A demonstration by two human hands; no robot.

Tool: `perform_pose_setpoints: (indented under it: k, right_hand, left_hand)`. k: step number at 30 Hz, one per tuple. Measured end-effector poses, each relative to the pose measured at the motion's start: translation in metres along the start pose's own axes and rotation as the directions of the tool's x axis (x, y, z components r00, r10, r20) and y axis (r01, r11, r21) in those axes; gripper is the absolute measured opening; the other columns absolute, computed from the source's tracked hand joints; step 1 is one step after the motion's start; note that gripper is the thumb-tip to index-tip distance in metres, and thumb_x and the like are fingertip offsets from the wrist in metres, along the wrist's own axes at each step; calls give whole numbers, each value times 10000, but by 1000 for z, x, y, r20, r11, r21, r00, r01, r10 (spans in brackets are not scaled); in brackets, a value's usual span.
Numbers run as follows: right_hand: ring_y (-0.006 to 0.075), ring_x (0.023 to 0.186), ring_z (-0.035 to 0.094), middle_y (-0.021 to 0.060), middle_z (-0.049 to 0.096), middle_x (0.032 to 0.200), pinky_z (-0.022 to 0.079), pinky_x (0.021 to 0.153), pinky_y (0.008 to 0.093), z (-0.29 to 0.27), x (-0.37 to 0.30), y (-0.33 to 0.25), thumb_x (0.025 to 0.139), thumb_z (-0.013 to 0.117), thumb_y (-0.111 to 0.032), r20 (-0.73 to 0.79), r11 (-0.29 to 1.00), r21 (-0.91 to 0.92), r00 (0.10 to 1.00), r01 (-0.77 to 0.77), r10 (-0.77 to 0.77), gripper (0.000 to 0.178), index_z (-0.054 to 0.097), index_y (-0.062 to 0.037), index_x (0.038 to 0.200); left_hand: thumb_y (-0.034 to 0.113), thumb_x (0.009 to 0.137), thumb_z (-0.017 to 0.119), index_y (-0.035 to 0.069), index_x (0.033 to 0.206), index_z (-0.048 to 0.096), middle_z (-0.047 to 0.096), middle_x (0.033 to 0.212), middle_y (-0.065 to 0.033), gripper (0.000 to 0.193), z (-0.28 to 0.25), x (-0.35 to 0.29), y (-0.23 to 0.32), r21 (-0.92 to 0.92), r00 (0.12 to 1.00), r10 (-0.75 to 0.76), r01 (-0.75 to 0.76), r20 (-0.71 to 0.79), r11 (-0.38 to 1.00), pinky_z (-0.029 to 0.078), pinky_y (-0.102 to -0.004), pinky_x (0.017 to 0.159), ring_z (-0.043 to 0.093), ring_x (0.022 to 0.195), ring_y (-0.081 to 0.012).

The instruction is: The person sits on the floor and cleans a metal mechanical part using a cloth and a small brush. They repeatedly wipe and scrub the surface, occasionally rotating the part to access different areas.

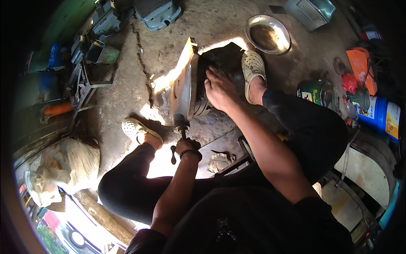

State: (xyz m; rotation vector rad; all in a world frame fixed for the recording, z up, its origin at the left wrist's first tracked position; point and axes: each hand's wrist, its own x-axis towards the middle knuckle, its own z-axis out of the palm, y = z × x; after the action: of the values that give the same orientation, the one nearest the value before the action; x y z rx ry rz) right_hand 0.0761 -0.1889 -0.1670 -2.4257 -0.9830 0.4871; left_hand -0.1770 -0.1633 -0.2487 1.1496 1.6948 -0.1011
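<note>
Between my feet stands a metal piece (182, 84) with a shiny, flat, plate-like face on its left side and a dark rounded body behind it. My left hand (186, 146), with a beaded band at the wrist, is closed around a dark handle (173, 155) whose rounded end sticks out to the left. Just beyond the fist, a short shaft and a dark cylindrical end (180, 120) meet the plate's near edge. My right hand (220, 89) rests with its fingers stretched over the dark body. Behind lies a black sheet-like thing (226, 57).
A round metal basin (267, 34) lies at the far right. Along the right are a dark green can (317, 94), an orange box (362, 70) and a blue container (380, 117). At left stand a metal frame (84, 91) and a covered bundle (69, 165). A crumpled cloth (220, 161) lies near me.
</note>
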Motion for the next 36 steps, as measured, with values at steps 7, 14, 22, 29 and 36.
perform_pose_setpoints:
  k: [7,14,22,29,36]
  right_hand:
    - [363,1325,426,180,449,1446,275,1129,546,-6,3,-6,959,383,-272,-21,999,26,999,-36,36,472,505,7,1320]
    - [436,1247,460,309,500,1299,316,1084,533,5,13,7,916,493,-252,-152,993,57,982,-100,107,398,542,53,1167]
    - [456,1340,353,328,383,1421,241,1168,441,20,14,7,869,545,-285,-92,968,181,977,-173,192,643,386,132,1333]
    - [421,1382,315,316,346,1462,229,1178,424,14,23,13,929,389,-283,-43,928,344,985,-145,170,581,431,125,1340]
    - [374,1383,348,271,399,1451,250,1167,441,0,30,-4,949,367,-276,-21,979,167,992,-116,121,505,479,48,1319]
  left_hand:
    - [279,819,674,85,850,710,717,791,-49,200,10,36,-41,757,972,220,-201,78,622,505,-246,633,690,764,-123]
    - [56,889,400,58,800,483,389,651,-10,122,12,-15,15,-714,936,-340,299,91,633,346,-329,438,402,495,-179]
    - [70,888,457,46,758,466,390,656,-47,133,-2,-12,18,-783,939,-319,295,130,547,439,-343,472,437,548,-203]
    - [129,902,460,28,846,516,459,737,-72,129,9,28,-38,-343,992,-107,125,69,931,458,-341,514,521,641,-230]
    - [136,884,518,59,946,601,613,959,-58,129,18,-18,20,-324,955,-297,287,20,902,489,-342,608,611,766,-182]
